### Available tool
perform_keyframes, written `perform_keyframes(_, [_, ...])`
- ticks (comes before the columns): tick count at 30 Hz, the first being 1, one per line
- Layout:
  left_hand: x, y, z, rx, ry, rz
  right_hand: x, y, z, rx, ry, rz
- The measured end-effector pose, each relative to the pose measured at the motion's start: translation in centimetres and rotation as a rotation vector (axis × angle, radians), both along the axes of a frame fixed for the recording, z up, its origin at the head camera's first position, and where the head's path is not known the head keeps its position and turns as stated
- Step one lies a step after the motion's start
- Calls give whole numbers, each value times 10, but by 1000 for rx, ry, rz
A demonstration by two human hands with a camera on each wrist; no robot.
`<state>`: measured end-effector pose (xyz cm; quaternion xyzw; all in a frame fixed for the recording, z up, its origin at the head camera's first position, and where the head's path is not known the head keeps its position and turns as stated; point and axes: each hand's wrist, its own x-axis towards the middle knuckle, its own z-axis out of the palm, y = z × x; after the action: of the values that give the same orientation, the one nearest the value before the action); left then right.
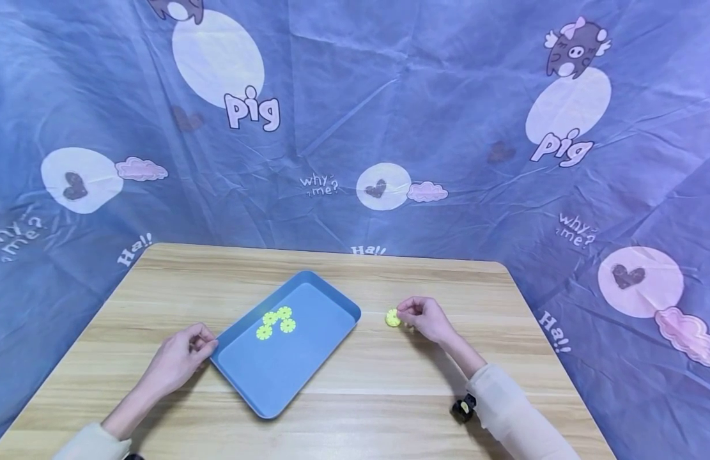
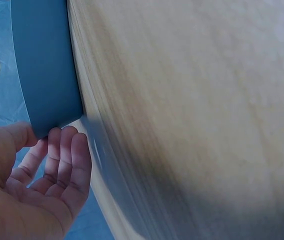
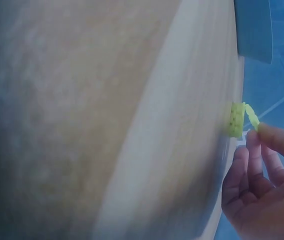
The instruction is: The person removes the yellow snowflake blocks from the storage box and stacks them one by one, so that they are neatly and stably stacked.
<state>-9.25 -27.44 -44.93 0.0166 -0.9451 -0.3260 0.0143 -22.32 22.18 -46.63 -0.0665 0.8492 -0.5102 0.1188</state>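
A blue rectangular tray (image 1: 274,377) lies at an angle on the table. My left hand (image 1: 173,361) pinches its left corner, with the thumb at the rim and the fingers against the outer wall (image 2: 49,65). Several yellow-green notched discs (image 1: 264,332) sit flat in the tray in a loose cluster. To the right of the tray stands a short stack of the same discs (image 3: 236,120). My right hand (image 1: 431,321) pinches one thin disc (image 3: 252,117) between thumb and fingers. That disc is tilted, right at the top of the stack.
Everything rests on a wood-grain table (image 1: 355,421). A blue printed cloth (image 1: 343,128) hangs behind and along both sides of it. A black device (image 1: 463,407) is worn at the right wrist, close over the tabletop.
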Motion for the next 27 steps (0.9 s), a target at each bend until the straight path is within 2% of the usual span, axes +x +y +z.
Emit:
perform_keyframes(8, [0,-1,2,11,-13,-2,-1,-1,-1,14,-7,13])
perform_keyframes(20, [0,-1,3,0,26,-19,-1,-1,-2,38,-14,2])
perform_keyframes(27, [1,-1,4,17,12,-15,0,-2,-1,49,-6,5])
